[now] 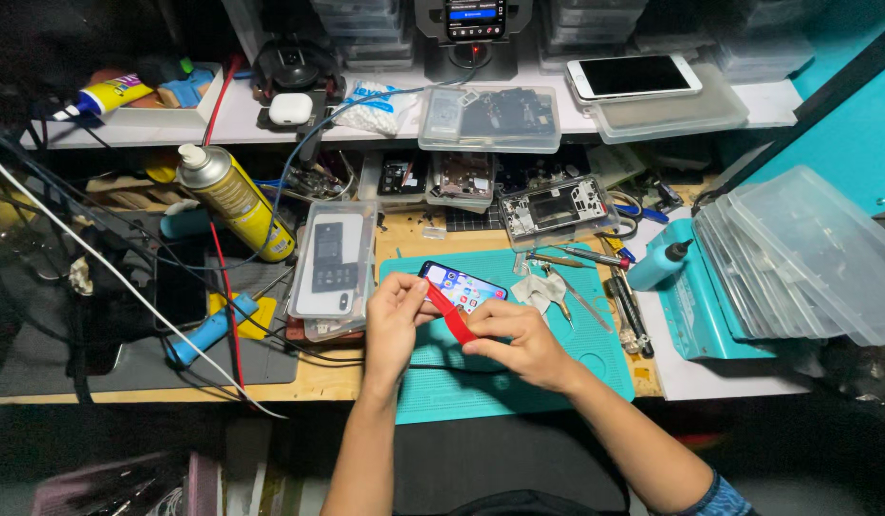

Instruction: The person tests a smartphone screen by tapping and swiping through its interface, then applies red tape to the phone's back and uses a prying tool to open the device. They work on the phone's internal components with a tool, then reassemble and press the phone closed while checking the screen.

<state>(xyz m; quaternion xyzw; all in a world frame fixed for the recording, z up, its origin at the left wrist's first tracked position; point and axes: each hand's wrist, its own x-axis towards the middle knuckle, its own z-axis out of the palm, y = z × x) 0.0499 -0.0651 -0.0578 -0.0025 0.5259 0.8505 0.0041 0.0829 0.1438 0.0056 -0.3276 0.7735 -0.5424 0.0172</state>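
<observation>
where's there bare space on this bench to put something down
Bare patches: the teal work mat right of the right hand, short of the hand tools, and its front strip below both wrists. The dark grey mat at front left is partly bare. Crowded: around the yellow spray can, the clear plastic trays and the back shelf.

1. One view only, from a camera worn on the person's head, set above the workbench and tilted steeply down and forward.
2. It faces the back of the bench: the white upper shelf (232, 119) crosses the top of the picture, the wooden bench edge (309, 387) lies low.
3. It sits close: both bare forearms enter from the bottom edge, and the teal rubber work mat (519, 392) lies near the middle.
4. With no second view, no part of the scene is shared.
</observation>
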